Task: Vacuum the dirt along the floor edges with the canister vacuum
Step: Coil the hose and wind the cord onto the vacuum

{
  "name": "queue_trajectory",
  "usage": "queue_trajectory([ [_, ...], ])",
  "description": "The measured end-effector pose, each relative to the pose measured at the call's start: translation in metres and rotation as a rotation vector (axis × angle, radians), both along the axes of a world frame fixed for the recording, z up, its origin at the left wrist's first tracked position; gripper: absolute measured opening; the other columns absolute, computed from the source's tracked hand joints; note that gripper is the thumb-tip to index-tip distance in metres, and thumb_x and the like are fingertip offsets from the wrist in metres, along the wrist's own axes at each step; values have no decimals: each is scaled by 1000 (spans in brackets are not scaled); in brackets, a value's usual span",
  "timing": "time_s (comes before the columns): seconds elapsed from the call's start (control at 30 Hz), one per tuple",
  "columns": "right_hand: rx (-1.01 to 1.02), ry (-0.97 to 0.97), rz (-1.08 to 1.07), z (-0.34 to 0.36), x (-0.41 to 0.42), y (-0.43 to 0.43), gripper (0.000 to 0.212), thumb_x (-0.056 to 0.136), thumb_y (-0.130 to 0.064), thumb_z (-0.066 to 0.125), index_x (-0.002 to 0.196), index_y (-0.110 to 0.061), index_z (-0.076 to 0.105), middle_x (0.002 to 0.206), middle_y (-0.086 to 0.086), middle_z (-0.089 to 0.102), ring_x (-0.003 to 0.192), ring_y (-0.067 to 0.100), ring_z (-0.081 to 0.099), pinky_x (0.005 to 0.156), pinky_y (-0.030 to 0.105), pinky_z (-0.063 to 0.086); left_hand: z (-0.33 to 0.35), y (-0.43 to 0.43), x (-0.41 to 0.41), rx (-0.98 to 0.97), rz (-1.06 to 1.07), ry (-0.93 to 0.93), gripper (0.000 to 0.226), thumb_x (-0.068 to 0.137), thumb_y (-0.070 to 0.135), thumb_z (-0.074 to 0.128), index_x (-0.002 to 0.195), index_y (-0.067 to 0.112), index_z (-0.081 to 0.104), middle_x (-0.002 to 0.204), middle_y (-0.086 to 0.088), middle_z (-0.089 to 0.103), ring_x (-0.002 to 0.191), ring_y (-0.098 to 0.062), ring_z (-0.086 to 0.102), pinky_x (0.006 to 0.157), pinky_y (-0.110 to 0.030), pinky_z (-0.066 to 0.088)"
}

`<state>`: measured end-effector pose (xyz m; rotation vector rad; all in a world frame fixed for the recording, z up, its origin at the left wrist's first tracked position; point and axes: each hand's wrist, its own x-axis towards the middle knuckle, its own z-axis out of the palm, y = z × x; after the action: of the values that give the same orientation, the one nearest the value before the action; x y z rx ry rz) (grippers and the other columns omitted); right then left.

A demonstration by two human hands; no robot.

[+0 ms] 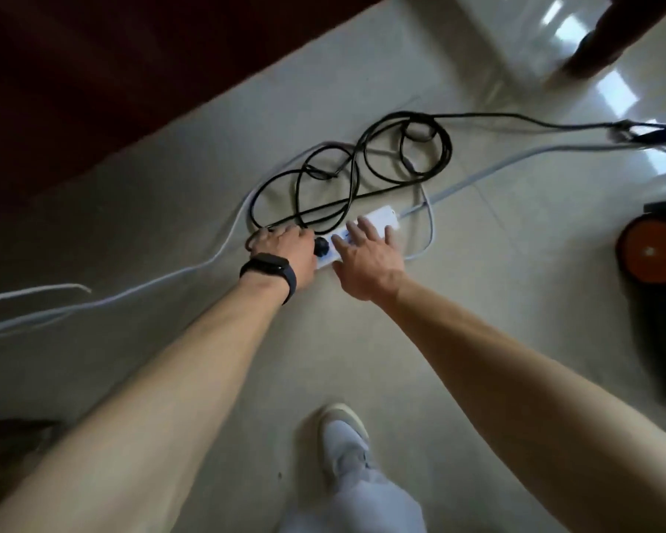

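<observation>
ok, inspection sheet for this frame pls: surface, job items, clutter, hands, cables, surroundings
Surface: pale tiled floor, glossy, glare at top right.
Job's things: canister vacuum, black with an orange wheel, at the right edge and partly cut off; black plug at the near end of the white power strip.
Clutter: nothing seen.
Hands: left hand grips the black plug; right hand lies flat on the power strip, fingers straight.
Cables: black cord in loose loops behind the strip; grey cable runs from the strip's far end toward the right, and more grey cable trails left.
Surroundings: dark wooden furniture at upper left; white shoe at the bottom.
</observation>
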<state>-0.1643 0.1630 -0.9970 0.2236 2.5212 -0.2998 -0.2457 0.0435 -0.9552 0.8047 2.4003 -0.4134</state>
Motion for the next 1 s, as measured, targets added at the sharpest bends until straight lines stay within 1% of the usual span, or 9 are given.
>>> queue_trajectory([
  [0.17, 60, 8, 32, -40, 4, -18, 69, 106, -34, 39, 167, -16, 10, 175, 6, 1, 160, 25, -1, 124, 60, -2, -48, 12, -7, 62, -25, 67, 36, 102, 41, 37, 120, 15, 54, 121, -10, 64, 110, -31, 61, 71, -35, 36],
  [0.33, 120, 28, 106, -55, 17, -17, 74, 106, -35, 34, 166, -16, -5, 174, 7, -12, 161, 24, -5, 122, 61, -11, -46, 12, -13, 41, -200, 123, 26, 103, 33, 40, 116, 18, 56, 112, -8, 67, 103, -29, 64, 66, -32, 36],
  [0.47, 118, -48, 124, -42, 9, -15, 81, 102, -40, 44, 167, -17, 1, 175, 7, -6, 161, 23, 1, 124, 60, -9, 7, 11, -29, 224, -110, 176, 31, 99, 46, 44, 107, 23, 63, 100, -11, 68, 91, -33, 64, 63, -32, 36],
  [0.63, -507, -102, -214, 77, 2, 0, 86, 86, -32, 76, 160, -27, 33, 165, 6, 30, 149, 27, 34, 118, 39, 34, 122, 37, 10, 704, 616, -238, 35, 100, 45, 45, 97, 17, 67, 79, -4, 68, 75, -25, 60, 59, -28, 43],
  [0.7, -720, -66, -385, 142, 26, 6, 73, 77, -25, 86, 143, -20, 54, 143, 4, 50, 130, 26, 50, 96, 14, 44, 169, 67, 36, 891, 1041, -521, 32, 103, 39, 41, 89, 16, 57, 61, 1, 55, 47, -16, 46, 42, -19, 31],
  [0.77, -789, -62, -554, 210, 62, 22, 37, 82, -25, 83, 113, -20, 64, 102, -9, 64, 97, 16, 60, 65, -2, 38, 230, 104, 63, 983, 1306, -765, 30, 106, 35, 37, 85, 15, 47, 59, 1, 47, 32, -7, 27, 34, -13, 17],
  [0.8, -786, -53, -605, 228, 75, 25, 15, 89, -28, 76, 97, -24, 63, 85, -16, 63, 83, 12, 60, 58, -1, 37, 247, 115, 69, 1019, 1379, -824, 30, 106, 34, 36, 84, 16, 44, 60, 1, 45, 30, -5, 23, 32, -12, 14],
  [0.87, -714, -3, -686, 291, 110, 59, 28, 102, -37, 60, 76, -26, 64, 69, -17, 60, 68, 10, 57, 54, 7, 38, 313, 146, 82, 1047, 1437, -943, 31, 107, 33, 33, 83, 17, 43, 58, 3, 44, 28, -3, 21, 29, -13, 12],
  [1.0, -479, 165, -932, 432, 192, 138, 38, 103, -42, 60, 69, -26, 55, 76, -3, 63, 76, 21, 56, 65, 29, 35, 467, 192, 95, 1046, 1376, -1067, 32, 108, 30, 30, 83, 16, 44, 56, 3, 50, 28, -3, 22, 28, -13, 13],
])
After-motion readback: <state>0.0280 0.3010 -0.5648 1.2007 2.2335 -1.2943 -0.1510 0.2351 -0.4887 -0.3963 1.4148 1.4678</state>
